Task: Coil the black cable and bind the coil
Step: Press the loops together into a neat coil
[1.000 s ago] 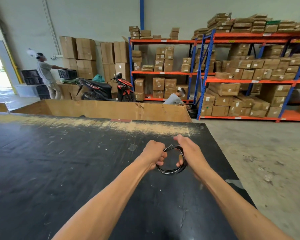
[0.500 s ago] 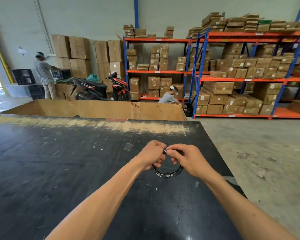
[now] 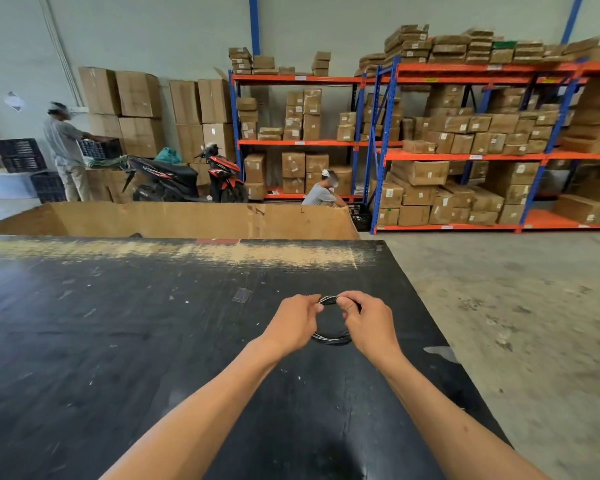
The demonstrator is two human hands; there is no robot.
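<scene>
- Black cable (image 3: 330, 337), one small coil of several loops, is held just above the black table (image 3: 118, 341), near its right edge.
- Two bare hands hold the coil: the left hand (image 3: 295, 323) pinches the top of the loop with thumb and fingers, and the right hand (image 3: 369, 323) pinches it just beside, fingertips almost touching.
- Beyond the table's far edge stands one long cardboard wall (image 3: 187, 220).
- Past that, one scooter (image 3: 184, 178), two people, and orange-and-blue racks (image 3: 465, 155) loaded with cartons.
</scene>
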